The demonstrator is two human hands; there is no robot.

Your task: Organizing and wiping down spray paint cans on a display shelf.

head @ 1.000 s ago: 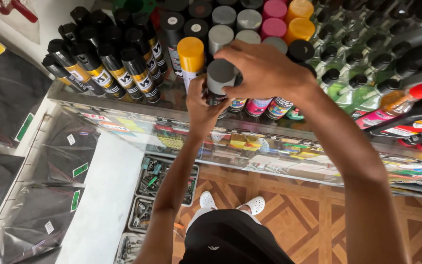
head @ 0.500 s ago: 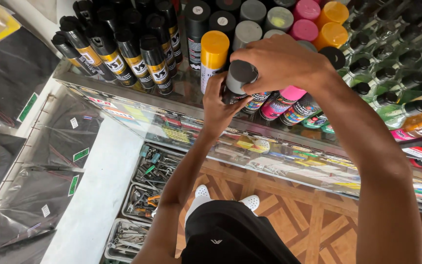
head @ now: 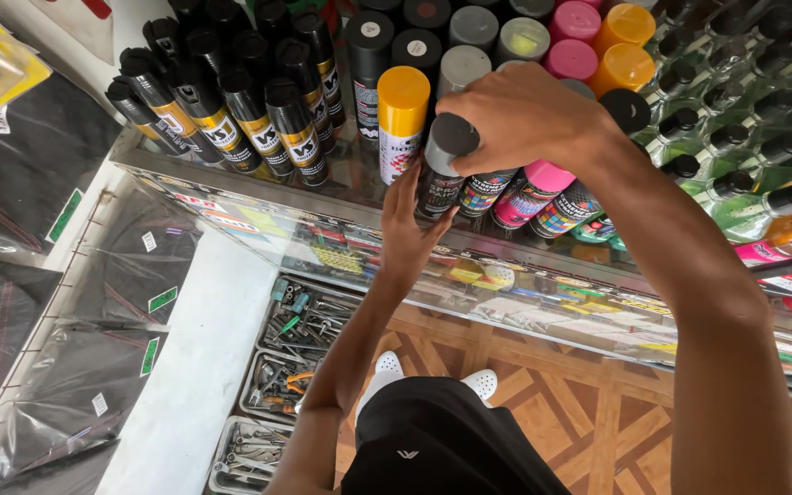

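Right hand (head: 529, 119) covered most of the grey-capped spray can (head: 444, 165); grip unclear. Left hand (head: 410, 229) palm hidden. Back-row cans (head: 433, 14) were cropped by top edge.

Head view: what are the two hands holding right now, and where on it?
Both hold one spray can with a dark grey cap. The right hand grips around its cap from above; the left hand steadies the lower body, fingers against its side.

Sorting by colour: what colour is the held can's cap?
Dark grey cap, clearest in the head view.
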